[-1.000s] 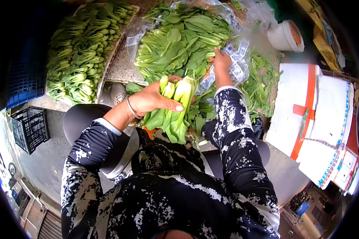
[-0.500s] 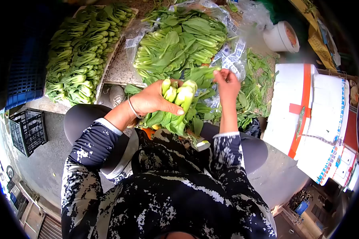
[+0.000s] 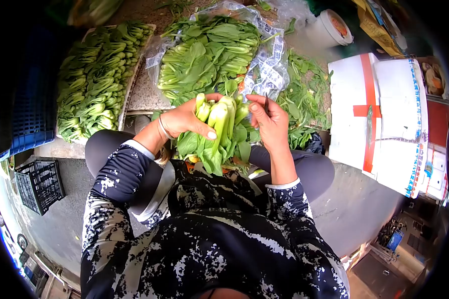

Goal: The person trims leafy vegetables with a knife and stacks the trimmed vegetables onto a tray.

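My left hand is wrapped round a bunch of bok choy, its pale stalk ends up and its leaves hanging down over my lap. Just right of the bunch is my right hand, thumb and fingers drawn together close to the outermost stalk. A thin dark sliver shows at its fingers, too small to name. Beyond my hands a heap of loose greens lies on a clear printed plastic bag.
At left, bok choy lies in rows on a flat tray. Scattered leaves lie at right, beside white foam boxes with red tape. A white bucket stands behind. A black crate sits on the ground at left.
My right hand has come down and left, and the leafy stalk it pinched now sits at the bunch's right side. My left hand still grips the bunch. The view has shifted slightly.
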Demonstrator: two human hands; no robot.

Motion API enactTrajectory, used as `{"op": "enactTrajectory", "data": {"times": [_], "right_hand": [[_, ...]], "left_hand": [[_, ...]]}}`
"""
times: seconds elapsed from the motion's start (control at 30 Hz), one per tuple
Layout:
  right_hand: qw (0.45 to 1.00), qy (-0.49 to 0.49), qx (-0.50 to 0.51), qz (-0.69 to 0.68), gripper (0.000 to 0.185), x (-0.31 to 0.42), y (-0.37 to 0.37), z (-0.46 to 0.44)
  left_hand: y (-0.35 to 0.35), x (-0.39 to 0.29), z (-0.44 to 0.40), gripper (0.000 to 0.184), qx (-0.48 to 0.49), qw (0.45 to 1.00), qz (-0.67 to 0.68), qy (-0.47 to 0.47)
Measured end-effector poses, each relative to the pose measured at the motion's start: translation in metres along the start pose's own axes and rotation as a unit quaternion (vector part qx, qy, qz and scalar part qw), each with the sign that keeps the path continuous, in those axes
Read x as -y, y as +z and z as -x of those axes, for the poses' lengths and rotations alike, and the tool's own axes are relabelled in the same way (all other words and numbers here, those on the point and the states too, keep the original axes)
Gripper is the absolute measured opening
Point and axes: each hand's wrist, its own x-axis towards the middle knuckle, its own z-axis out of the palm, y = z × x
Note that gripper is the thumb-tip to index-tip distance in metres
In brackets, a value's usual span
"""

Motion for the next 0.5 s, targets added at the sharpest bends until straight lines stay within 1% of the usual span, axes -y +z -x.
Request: {"op": "enactTrajectory", "data": {"times": [0.03,0.07,0.13,0.17,0.2,0.27,0.3,0.33,0.37,0.4,0.43,0.5], "right_hand": [[0.997,-0.052,0.015,0.049,0.033,-0.001,-0.003,0.002],[0.997,-0.052,0.014,0.047,0.033,0.001,-0.005,0.005],[0.997,0.003,0.072,-0.029,0.039,0.005,-0.007,0.014],[0.996,-0.019,0.084,0.036,0.045,0.005,-0.005,0.018],[0.996,-0.019,0.082,0.036,0.045,0.006,-0.001,0.021],[0.982,-0.112,0.056,0.138,0.046,0.007,0.006,0.025],[0.984,-0.109,0.047,0.132,0.047,0.002,0.006,0.025],[0.984,-0.108,0.047,0.132,0.047,0.001,0.006,0.025],[0.981,-0.112,0.047,0.150,0.046,0.000,0.005,0.024],[0.978,-0.117,0.046,0.168,0.046,-0.001,0.005,0.024],[0.978,-0.116,0.046,0.168,0.046,0.000,0.004,0.025],[0.992,-0.017,0.073,0.105,0.042,0.001,0.002,0.025]], "left_hand": [[-0.001,0.001,0.000,0.076,-0.006,1.000,0.008,0.000],[-0.001,0.002,0.001,0.076,-0.006,1.000,0.007,-0.001],[-0.001,0.003,0.003,0.079,-0.035,0.999,0.009,0.005],[-0.001,0.001,0.003,0.081,-0.031,0.999,0.013,0.003],[0.000,-0.001,0.004,0.081,-0.030,0.999,0.013,0.002],[0.001,-0.002,0.004,0.078,-0.024,1.000,-0.005,0.008],[0.001,-0.003,0.004,0.078,-0.024,1.000,-0.004,0.007],[0.002,-0.004,0.004,0.083,-0.029,1.000,-0.010,-0.007],[0.002,-0.004,0.004,0.089,-0.034,0.999,-0.017,-0.021],[0.001,-0.004,0.003,0.089,-0.034,0.999,-0.016,-0.021],[0.000,-0.003,0.003,0.086,-0.018,0.999,-0.030,-0.012],[-0.002,-0.004,0.002,0.084,-0.002,0.999,-0.043,-0.003]]}}
